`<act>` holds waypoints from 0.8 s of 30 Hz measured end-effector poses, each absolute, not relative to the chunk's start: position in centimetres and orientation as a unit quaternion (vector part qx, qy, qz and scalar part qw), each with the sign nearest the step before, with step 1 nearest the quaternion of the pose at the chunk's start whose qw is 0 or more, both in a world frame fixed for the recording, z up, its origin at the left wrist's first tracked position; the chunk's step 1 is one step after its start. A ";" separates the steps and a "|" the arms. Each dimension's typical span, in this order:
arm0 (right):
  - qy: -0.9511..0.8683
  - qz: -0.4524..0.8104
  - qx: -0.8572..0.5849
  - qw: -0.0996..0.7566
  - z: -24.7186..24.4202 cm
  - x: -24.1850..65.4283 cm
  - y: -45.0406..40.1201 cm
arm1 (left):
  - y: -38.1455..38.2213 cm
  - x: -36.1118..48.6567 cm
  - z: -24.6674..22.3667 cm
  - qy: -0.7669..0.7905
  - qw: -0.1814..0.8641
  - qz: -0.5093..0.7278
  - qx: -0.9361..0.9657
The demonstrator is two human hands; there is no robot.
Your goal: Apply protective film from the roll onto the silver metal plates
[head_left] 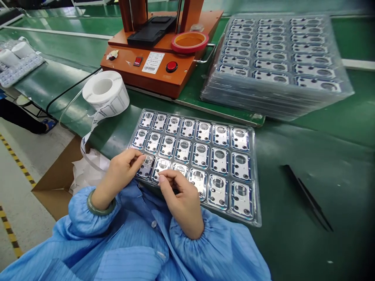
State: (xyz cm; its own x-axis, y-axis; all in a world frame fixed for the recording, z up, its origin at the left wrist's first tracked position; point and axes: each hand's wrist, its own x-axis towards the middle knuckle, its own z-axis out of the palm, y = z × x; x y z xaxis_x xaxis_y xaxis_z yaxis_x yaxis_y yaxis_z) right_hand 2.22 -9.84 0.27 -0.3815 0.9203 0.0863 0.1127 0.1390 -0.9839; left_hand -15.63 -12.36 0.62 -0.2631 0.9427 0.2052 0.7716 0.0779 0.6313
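Note:
A clear plastic tray (257,195) lies in front of me, filled with rows of flat silvery metal plates with blue edges, each with a round window. My left hand (121,173) reaches over the tray's near left corner, thumb and forefinger pinched together beside the corner plate (145,167). Above the neighbouring plate (161,167) in the near row is my right hand (183,201), its thumb and forefinger also closed in a pinch. Whatever either pinch holds, if anything, is too small or hidden to make out.
A roll of white labels (118,95) trails its strip down left of the tray. Behind stands an orange press (152,66) with red tape (190,42) on it. Stacked filled trays (249,91) rise at back right; black tweezers (306,197) lie right. A cardboard box (55,187) sits below left.

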 end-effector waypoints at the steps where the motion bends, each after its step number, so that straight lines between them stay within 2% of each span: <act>1: -0.648 0.520 -0.399 0.387 0.2 2.2 -9.8 | -12.4 -15.5 0.4 0.722 0.109 0.312 0.608; 8: -0.655 0.517 -0.394 0.385 0.1 2.2 -9.9 | -12.6 -15.1 -0.1 0.731 0.004 0.271 0.627; 15: -0.662 0.506 -0.394 0.389 0.0 2.4 -9.8 | -13.8 -15.7 -0.6 0.709 -0.071 0.454 0.535; 21: -0.669 0.496 -0.394 0.387 -0.3 2.5 -9.7 | -16.3 -20.3 -2.0 0.753 -0.256 0.481 0.370; 22: -0.671 0.495 -0.395 0.385 -0.3 2.5 -9.6 | -16.8 -21.3 -2.3 0.775 -0.254 0.477 0.329; 24: -0.673 0.493 -0.399 0.381 -0.4 2.4 -9.6 | -17.6 -23.1 -2.9 0.818 -0.182 0.487 0.246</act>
